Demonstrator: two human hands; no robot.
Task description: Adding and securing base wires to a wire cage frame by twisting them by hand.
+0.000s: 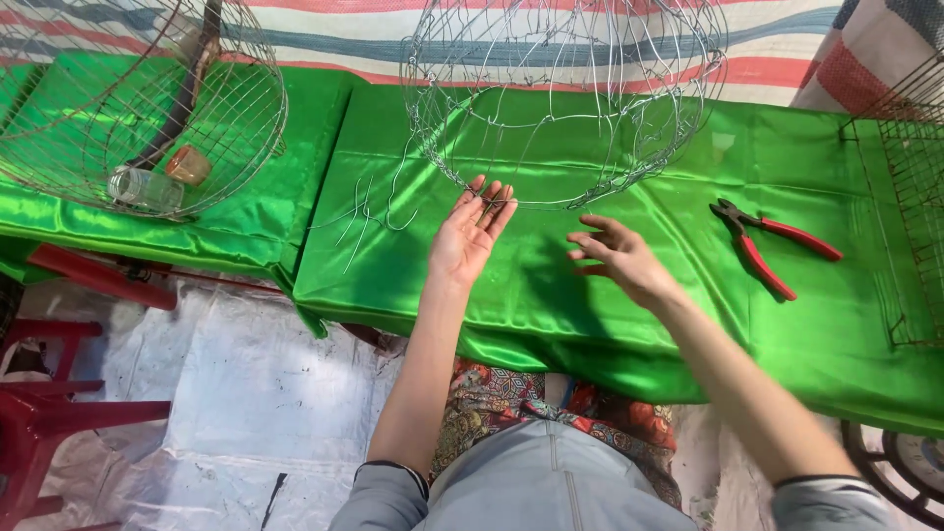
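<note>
Two bare hands hover over the green cloth (590, 324), just below the wire basket frame (565, 98). The left hand (470, 234) is spread open, palm up, its fingertips (497, 195) at the frame's lower rim. The right hand (618, 256) is loosely open, holding nothing. Loose wire pieces (369, 218) lie left of the frame; red-handled pliers (772, 246) lie to its right.

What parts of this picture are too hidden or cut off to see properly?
- Wire basket, head view: its top is cut off by the upper edge.
- Wire rack, head view: the right edge cuts it off.
- Second basket, head view: cut by the left and top edges; the small jar inside is blurred behind the wires.
- Left hand: whether it grips a wire is too fine to tell.
</note>
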